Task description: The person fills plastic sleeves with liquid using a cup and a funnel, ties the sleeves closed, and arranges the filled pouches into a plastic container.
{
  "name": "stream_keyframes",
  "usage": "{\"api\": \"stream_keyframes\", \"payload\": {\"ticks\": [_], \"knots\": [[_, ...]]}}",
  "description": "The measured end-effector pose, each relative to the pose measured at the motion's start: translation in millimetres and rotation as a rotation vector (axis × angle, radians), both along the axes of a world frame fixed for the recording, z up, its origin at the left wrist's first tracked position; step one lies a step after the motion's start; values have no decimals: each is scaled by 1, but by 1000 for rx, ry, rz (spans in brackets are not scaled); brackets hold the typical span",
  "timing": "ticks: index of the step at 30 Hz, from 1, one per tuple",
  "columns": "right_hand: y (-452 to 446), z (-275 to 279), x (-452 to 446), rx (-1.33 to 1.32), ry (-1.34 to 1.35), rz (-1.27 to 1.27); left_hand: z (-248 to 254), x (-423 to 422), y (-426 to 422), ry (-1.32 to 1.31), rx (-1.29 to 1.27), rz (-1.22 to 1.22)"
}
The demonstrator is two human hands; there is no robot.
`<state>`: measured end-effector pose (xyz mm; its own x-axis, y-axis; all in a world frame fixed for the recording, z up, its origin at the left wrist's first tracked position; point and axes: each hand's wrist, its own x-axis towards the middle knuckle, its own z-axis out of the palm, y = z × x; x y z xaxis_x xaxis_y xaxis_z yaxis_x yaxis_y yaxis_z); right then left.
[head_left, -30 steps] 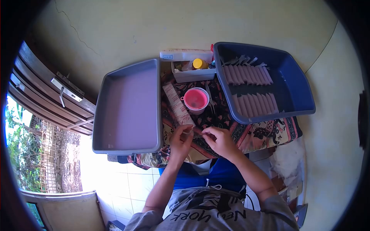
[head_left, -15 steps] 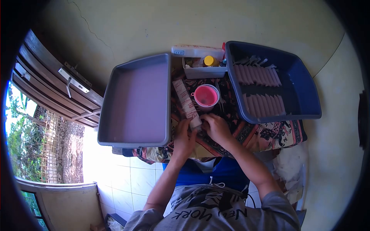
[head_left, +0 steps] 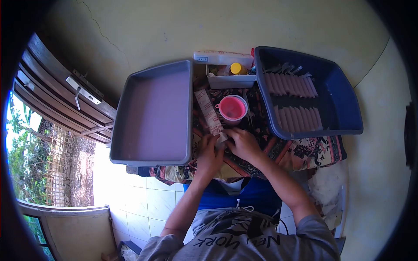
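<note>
A long, narrow whitish pack with red print (head_left: 208,108), which looks like a stack of plastic sleeves, lies slanted on the patterned cloth. At its near end, my left hand (head_left: 209,152) and my right hand (head_left: 242,143) pinch a thin translucent plastic bag (head_left: 221,141) between them. Fingertips of both hands are close together, and part of the bag is hidden behind them. Just beyond my right hand stands a white cup (head_left: 246,114) with a pink funnel (head_left: 232,108) in its mouth.
At left, a grey tub (head_left: 190,113) holds pale purple liquid (head_left: 156,115). A dark blue tub (head_left: 342,102) at right contains two rows of filled purple sleeves (head_left: 289,84). Behind the cup sits a grey box (head_left: 230,81) with a yellow-capped bottle (head_left: 236,68).
The translucent plastic between my hands has lifted and spread a little at the pack's near end. My fingers have shifted slightly; the tubs and cup stay put.
</note>
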<state>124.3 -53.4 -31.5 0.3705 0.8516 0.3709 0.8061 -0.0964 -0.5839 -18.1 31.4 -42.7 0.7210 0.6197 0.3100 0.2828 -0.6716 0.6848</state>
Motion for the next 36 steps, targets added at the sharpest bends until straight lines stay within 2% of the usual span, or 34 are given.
{"api": "stream_keyframes", "payload": {"ticks": [16,19,22,24,30,36], "knots": [[3,-6,0,76,-47,10,-2,-3,1,-81,-58,16],[4,-2,-1,30,-5,19,-3,-3,2,-126,-84,20],[6,-1,0,110,63,9,-1,-3,2,-146,-147,29],[8,-6,2,160,123,11,3,-5,1,-147,-63,14],[9,-5,2,169,328,-35,1,-5,2,-72,-69,-40],[6,-2,0,225,203,-53,-3,-4,-2,46,178,-48]]}}
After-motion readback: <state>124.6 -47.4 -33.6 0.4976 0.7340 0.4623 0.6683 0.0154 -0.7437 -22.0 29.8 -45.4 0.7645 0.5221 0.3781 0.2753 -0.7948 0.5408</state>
